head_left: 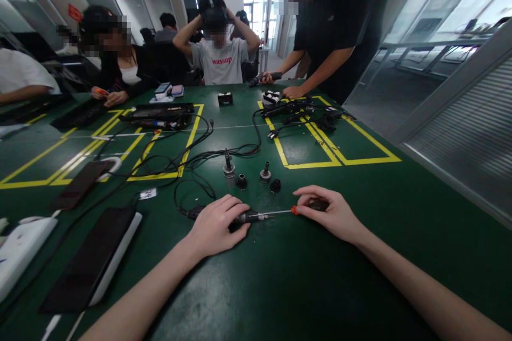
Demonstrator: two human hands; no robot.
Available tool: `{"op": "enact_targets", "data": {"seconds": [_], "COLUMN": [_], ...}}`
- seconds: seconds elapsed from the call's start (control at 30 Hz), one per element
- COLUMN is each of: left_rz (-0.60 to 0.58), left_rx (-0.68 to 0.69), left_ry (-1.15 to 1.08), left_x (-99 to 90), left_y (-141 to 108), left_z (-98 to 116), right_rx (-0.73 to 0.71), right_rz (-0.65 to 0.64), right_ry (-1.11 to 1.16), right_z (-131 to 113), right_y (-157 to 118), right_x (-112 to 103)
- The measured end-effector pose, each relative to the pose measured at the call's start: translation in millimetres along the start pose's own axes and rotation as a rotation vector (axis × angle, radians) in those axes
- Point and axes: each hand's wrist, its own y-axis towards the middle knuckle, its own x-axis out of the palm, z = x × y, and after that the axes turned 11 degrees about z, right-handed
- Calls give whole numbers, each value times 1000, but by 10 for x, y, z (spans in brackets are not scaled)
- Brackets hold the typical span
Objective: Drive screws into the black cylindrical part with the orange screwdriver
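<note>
My left hand (222, 224) lies curled over a slim black corded tool (252, 217), its bare metal end pointing right. In my right hand (330, 213) is a screwdriver (295, 210) with a dark handle and an orange-red collar, pinched between thumb and fingers. Its thin shaft points left and reaches the tool's metal end; whether the tip touches it I cannot tell. Just beyond my hands stand two metal fittings with narrow stems, a taller one (229, 165) and a shorter one (265, 172). Beside them sit two small black collars (241, 181) (275, 185).
Black cables (192, 157) cross the green table (304, 287). A phone on a white block (94, 261), another phone (82, 184) and a power strip (24, 256) lie left. Yellow tape frames (316, 164) hold black tools and cords. Across the table, a standing person (340, 26) grips a tool.
</note>
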Motion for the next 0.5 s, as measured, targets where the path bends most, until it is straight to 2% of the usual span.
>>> {"op": "enact_targets", "data": {"seconds": [0.33, 0.5], "left_rz": [4, 1], "left_rx": [-1, 2], "left_ry": [0, -6], "left_x": [-11, -22], "left_y": [0, 7], "left_z": [11, 17], "right_rx": [31, -45], "right_rz": [-17, 3], "right_ry": [-7, -41], "right_z": [-31, -2], "right_y": [-23, -35], "right_x": [-23, -43]}}
